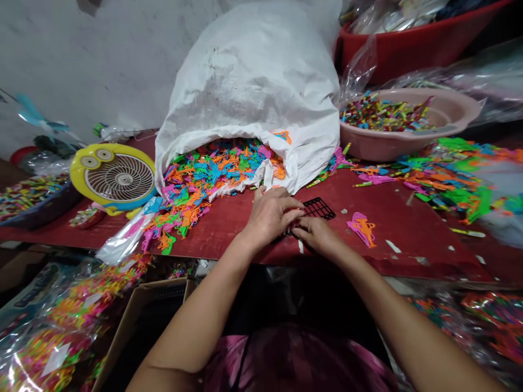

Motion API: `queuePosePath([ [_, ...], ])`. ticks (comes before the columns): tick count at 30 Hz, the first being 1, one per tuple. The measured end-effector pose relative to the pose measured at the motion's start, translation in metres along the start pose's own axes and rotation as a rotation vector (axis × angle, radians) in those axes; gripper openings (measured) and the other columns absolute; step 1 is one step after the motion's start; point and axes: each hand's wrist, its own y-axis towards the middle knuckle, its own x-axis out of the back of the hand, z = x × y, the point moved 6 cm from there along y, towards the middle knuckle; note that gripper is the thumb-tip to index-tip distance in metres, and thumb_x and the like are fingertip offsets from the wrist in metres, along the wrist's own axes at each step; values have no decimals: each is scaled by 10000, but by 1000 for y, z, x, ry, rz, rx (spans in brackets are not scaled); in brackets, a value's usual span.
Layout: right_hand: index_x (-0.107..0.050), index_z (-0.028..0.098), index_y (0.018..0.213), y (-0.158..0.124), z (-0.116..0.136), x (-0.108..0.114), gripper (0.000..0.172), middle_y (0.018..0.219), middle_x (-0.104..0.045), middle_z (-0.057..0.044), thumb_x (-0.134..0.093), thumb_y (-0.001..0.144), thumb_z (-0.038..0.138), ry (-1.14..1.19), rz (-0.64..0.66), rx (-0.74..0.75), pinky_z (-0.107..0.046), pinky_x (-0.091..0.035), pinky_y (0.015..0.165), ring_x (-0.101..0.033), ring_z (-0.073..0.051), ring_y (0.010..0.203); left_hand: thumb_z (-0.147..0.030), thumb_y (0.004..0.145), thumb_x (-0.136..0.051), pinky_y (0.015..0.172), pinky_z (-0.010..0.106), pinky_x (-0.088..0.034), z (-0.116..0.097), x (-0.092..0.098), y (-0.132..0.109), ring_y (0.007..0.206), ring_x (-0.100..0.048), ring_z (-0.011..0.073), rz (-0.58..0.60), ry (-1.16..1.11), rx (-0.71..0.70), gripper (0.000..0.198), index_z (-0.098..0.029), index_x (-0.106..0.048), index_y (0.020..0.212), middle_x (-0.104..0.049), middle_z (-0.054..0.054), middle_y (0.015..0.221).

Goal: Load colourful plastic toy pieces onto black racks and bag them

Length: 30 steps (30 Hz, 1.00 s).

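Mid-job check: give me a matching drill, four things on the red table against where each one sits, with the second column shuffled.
Things
1. white sack
2. yellow fan
3. pink basin
4. black grid

Places
A. rear right
B. at the fingers of the left hand and right hand
C. far left
D. centre, mouth open, spilling coloured pieces

Pairs: 1-D, 2-C, 3-A, 4-B
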Motion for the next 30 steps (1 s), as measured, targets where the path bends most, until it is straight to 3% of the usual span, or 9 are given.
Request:
queuePosePath([
  [3, -610, 182, 748, -1, 0, -2, 184, 712, -635, -26, -489, 854, 270, -34, 54, -21, -246, -307, 609, -531, -139, 648, -373, 903, -632, 1075, 423, -260, 2, -4, 1, 990, -617, 186, 17, -2, 2, 187, -269, -750, 1005, -691, 19, 972],
  [7, -589, 181, 703, -5, 0, 2, 161, 635, -565, -2, -507, 815, 263, 49, 34, -48, -239, -292, 568, -486, -130, 607, -372, 910, -620, 1081, 408, -260, 3, -4, -1, 979, -613, 173, 2, -7, -3, 196, -268, -747, 1019, -685, 16, 980],
  [9, -624, 170, 794, -9, -2, 6, 146, 616, -524, 22, -516, 793, 269, 180, 34, -46, -233, -298, 553, -452, -122, 580, -382, 913, -614, 1075, 401, -268, 3, -2, -3, 976, -609, 170, -2, -20, -3, 207, -271, -747, 1025, -680, 15, 983],
  [13, -668, 139, 999, -18, -12, 18, 301, 628, -519, 36, -519, 780, 283, 331, -5, -98, -231, -318, 549, -429, -117, 571, -445, 907, -605, 1000, 378, -336, 1, 5, -4, 938, -599, 176, -3, -31, -11, 316, -304, -692, 1176, -656, 17, 939],
  [15, -680, 135, 995, -19, -11, 22, 307, 686, -569, 14, -520, 773, 274, 318, -48, -88, -232, -337, 575, -463, -122, 615, -467, 900, -606, 955, 365, -357, -1, 10, -3, 933, -592, 185, -36, -6, -20, 364, -307, -669, 1221, -649, 26, 928],
  [17, -677, 145, 943, -17, -6, 20, 264, 712, -582, 9, -516, 779, 272, 299, -64, -49, -231, -345, 593, -477, -124, 640, -450, 903, -609, 962, 369, -349, -2, 13, -2, 945, -592, 187, -59, 26, -32, 304, -288, -715, 1138, -661, 33, 935],
  [20, -602, 173, 735, -10, 3, 10, 153, 636, -511, 29, -495, 800, 262, 210, -48, -3, -225, -301, 563, -443, -113, 601, -391, 924, -595, 1004, 393, -322, -5, 12, -1, 943, -605, 180, -44, 50, -52, 224, -252, -755, 995, -696, 28, 941],
  [23, -505, 189, 624, -3, 5, 3, 191, 593, -483, 28, -490, 806, 242, 101, -63, -21, -231, -262, 546, -427, -112, 573, -350, 941, -575, 1024, 412, -314, -7, 11, -2, 935, -618, 175, -42, 49, -63, 214, -231, -749, 978, -715, 24, 944],
  [30, -619, 191, 763, -1, 6, 1, 207, 751, -665, -31, -483, 891, 280, -80, 87, -37, -241, -318, 620, -551, -143, 664, -330, 963, -534, 1134, 453, -235, -6, 6, -4, 946, -637, 166, 0, 63, -34, 232, -226, -741, 977, -720, 22, 943],
])
